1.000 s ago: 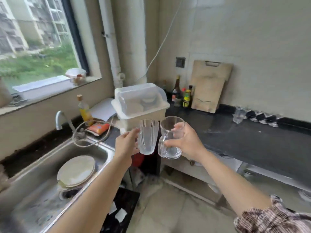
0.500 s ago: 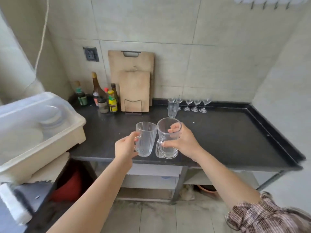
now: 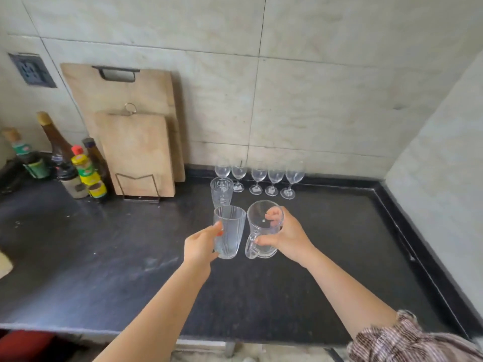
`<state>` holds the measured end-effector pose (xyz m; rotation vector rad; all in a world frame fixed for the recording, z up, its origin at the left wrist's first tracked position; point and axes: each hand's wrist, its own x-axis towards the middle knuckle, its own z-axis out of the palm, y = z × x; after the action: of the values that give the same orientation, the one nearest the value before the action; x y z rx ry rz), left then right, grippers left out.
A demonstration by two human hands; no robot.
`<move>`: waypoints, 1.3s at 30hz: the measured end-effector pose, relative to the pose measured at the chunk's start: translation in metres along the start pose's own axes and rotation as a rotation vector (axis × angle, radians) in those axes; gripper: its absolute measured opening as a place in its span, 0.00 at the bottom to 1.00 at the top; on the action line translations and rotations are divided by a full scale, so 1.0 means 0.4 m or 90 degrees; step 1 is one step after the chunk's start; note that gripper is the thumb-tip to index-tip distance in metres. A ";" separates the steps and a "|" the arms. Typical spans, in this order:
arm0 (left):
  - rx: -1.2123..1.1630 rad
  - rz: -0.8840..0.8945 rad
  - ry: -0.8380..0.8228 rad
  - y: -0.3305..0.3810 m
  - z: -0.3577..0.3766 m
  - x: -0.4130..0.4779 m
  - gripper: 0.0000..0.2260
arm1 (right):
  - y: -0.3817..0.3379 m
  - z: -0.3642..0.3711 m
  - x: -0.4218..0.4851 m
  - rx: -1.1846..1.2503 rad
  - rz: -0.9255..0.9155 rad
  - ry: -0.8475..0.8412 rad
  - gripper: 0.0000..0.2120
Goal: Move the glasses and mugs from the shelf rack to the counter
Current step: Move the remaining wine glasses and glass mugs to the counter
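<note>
My left hand (image 3: 200, 246) grips a clear ribbed glass tumbler (image 3: 230, 231), held upright above the black counter (image 3: 104, 270). Right beside it, my right hand (image 3: 286, 237) holds a clear glass mug (image 3: 262, 226) by its body, the handle facing left. Both are in the air over the middle of the counter. Behind them a patterned tumbler (image 3: 221, 191) stands on the counter, and a row of several wine glasses (image 3: 274, 178) lines the back wall. The shelf rack is out of view.
Two wooden cutting boards (image 3: 136, 150) lean on the wall in a wire stand at back left. Several sauce bottles (image 3: 78, 173) cluster at far left. The counter has a raised rim (image 3: 407, 236) on its right side against the side wall.
The view has swung right from the sink to face the counter and moved closer. Both hands have carried the tumbler and mug forward over the counter, toward the glasses at the back.
</note>
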<state>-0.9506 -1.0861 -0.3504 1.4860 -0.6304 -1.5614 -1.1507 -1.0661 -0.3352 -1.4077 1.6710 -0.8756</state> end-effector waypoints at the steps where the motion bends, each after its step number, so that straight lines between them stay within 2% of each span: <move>1: 0.007 -0.011 0.002 -0.006 0.034 0.027 0.09 | 0.020 -0.026 0.037 -0.002 -0.001 -0.006 0.30; 6: 0.018 -0.020 0.020 -0.031 0.179 0.145 0.06 | 0.112 -0.117 0.216 -0.027 0.009 -0.036 0.31; 15: 0.071 0.037 0.007 -0.041 0.311 0.285 0.11 | 0.221 -0.154 0.443 -0.033 0.068 -0.066 0.32; 19: 0.076 0.062 0.022 -0.050 0.337 0.335 0.09 | 0.256 -0.151 0.509 -0.031 0.077 -0.073 0.31; 24: 0.071 0.087 0.066 -0.065 0.347 0.373 0.10 | 0.283 -0.142 0.566 -0.029 0.082 -0.095 0.36; 39: 0.021 0.097 0.049 -0.091 0.355 0.412 0.07 | 0.298 -0.142 0.628 -0.049 0.076 -0.182 0.40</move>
<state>-1.0824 -1.2355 -0.4449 1.4790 -0.7114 -1.3775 -1.2796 -1.2942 -0.4440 -1.3959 1.5633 -0.5214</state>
